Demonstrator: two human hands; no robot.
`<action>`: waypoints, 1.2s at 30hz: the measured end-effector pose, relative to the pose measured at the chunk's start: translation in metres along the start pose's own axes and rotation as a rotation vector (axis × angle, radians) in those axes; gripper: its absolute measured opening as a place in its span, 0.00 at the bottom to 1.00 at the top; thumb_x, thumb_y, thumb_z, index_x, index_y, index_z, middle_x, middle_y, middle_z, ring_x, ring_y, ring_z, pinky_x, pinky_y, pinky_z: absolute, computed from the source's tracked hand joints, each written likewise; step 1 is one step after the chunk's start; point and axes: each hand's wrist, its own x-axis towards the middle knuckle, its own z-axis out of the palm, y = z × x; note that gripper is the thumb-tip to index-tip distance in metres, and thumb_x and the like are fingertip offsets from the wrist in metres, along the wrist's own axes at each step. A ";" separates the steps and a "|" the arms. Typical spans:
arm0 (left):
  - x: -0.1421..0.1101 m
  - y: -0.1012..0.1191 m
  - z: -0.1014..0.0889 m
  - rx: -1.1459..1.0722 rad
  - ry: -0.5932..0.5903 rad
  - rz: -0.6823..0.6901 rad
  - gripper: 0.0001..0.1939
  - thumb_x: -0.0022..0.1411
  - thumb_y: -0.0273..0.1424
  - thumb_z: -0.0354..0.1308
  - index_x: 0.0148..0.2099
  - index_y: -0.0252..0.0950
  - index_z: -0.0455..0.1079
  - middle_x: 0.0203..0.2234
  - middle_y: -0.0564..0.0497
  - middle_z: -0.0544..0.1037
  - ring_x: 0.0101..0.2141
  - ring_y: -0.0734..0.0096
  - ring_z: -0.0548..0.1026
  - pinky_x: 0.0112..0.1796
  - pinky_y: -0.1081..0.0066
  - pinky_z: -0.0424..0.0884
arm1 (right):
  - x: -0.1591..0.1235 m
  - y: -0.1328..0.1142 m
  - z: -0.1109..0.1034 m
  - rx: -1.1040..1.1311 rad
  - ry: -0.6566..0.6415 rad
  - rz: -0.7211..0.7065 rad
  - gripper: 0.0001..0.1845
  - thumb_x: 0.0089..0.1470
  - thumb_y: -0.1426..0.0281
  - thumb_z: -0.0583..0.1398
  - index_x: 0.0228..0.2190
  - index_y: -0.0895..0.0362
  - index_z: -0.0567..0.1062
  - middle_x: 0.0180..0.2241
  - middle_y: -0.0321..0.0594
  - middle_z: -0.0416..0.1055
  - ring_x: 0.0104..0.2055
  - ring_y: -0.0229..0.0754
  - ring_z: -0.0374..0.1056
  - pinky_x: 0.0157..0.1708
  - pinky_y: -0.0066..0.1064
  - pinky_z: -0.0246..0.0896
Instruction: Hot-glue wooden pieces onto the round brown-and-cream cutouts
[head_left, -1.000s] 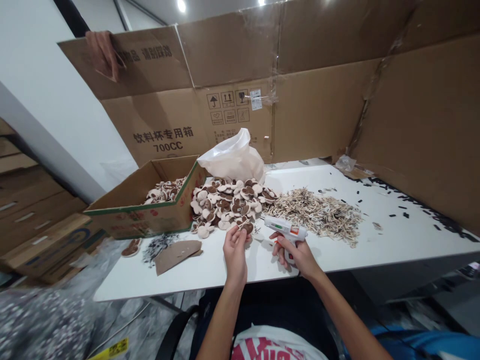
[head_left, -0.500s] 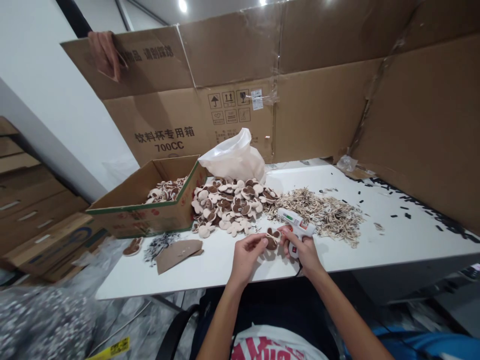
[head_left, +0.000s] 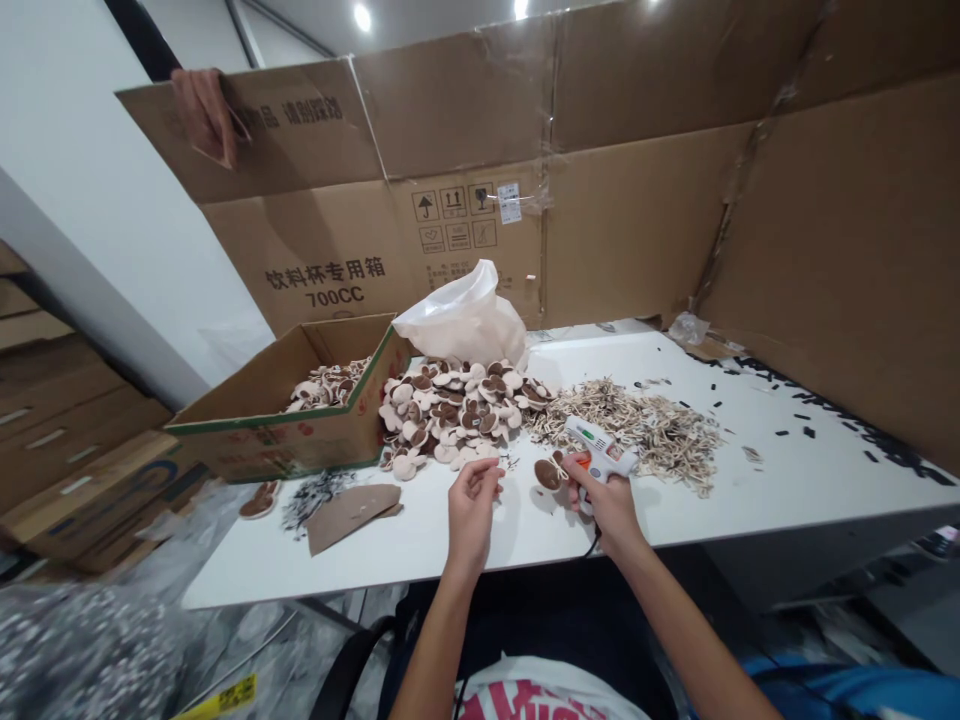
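My right hand (head_left: 609,508) is wrapped round a white hot glue gun (head_left: 592,440) with orange and green parts. At the same hand's fingertips is a brown felt piece with a pale edge (head_left: 550,474), with a cream cord tied on it. Left of that piece, my left hand (head_left: 471,510) hovers over the white table with loosely curled fingers, a little apart, and nothing visible in them. Beyond my hands lie a heap of brown and cream felt pieces (head_left: 457,410) and, to its right, a pile of short cream cords (head_left: 667,430).
An open cardboard box (head_left: 300,440) with similar pieces stands at the left behind a brown cardboard scrap (head_left: 352,515) and dark bits (head_left: 315,497). A white plastic bag (head_left: 469,315) sits behind the heap. Tall cardboard walls (head_left: 637,220) enclose the table's back and right, where small black pieces (head_left: 832,405) lie.
My left hand has let go of the felt piece and moved left. The piece stays at my right fingertips, now tilted, beside the glue gun.
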 end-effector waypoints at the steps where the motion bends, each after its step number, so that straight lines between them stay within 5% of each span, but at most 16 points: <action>1: 0.002 -0.002 -0.003 0.080 0.035 0.032 0.16 0.64 0.42 0.63 0.45 0.35 0.78 0.35 0.45 0.81 0.32 0.67 0.75 0.33 0.71 0.71 | 0.001 0.000 0.000 0.017 0.020 -0.004 0.23 0.46 0.53 0.73 0.31 0.57 0.75 0.19 0.33 0.70 0.16 0.34 0.60 0.13 0.24 0.54; 7: 0.003 -0.008 -0.013 0.635 0.000 0.330 0.08 0.63 0.33 0.61 0.44 0.38 0.76 0.38 0.47 0.78 0.34 0.63 0.74 0.40 0.62 0.71 | 0.006 0.006 -0.001 0.091 0.020 -0.025 0.22 0.45 0.53 0.74 0.31 0.56 0.76 0.20 0.34 0.71 0.17 0.33 0.62 0.15 0.23 0.55; 14: 0.002 -0.010 -0.007 0.877 -0.061 0.442 0.11 0.67 0.32 0.58 0.50 0.40 0.75 0.42 0.44 0.74 0.43 0.55 0.74 0.44 0.59 0.70 | 0.006 0.006 -0.002 0.077 0.023 -0.006 0.21 0.47 0.54 0.73 0.32 0.56 0.76 0.19 0.32 0.71 0.16 0.33 0.62 0.14 0.23 0.53; 22: 0.004 -0.008 -0.003 0.941 -0.046 0.462 0.05 0.67 0.29 0.56 0.40 0.40 0.73 0.37 0.47 0.74 0.40 0.57 0.74 0.40 0.63 0.67 | 0.006 0.006 -0.001 0.078 0.022 -0.018 0.22 0.46 0.53 0.73 0.32 0.57 0.76 0.19 0.33 0.71 0.16 0.33 0.62 0.15 0.23 0.54; 36: -0.005 0.000 -0.013 0.647 -0.100 0.333 0.04 0.61 0.30 0.59 0.39 0.41 0.75 0.31 0.51 0.76 0.30 0.66 0.72 0.36 0.66 0.69 | 0.003 -0.002 0.001 0.039 0.021 -0.030 0.22 0.47 0.53 0.72 0.31 0.55 0.74 0.17 0.32 0.69 0.16 0.34 0.61 0.15 0.25 0.54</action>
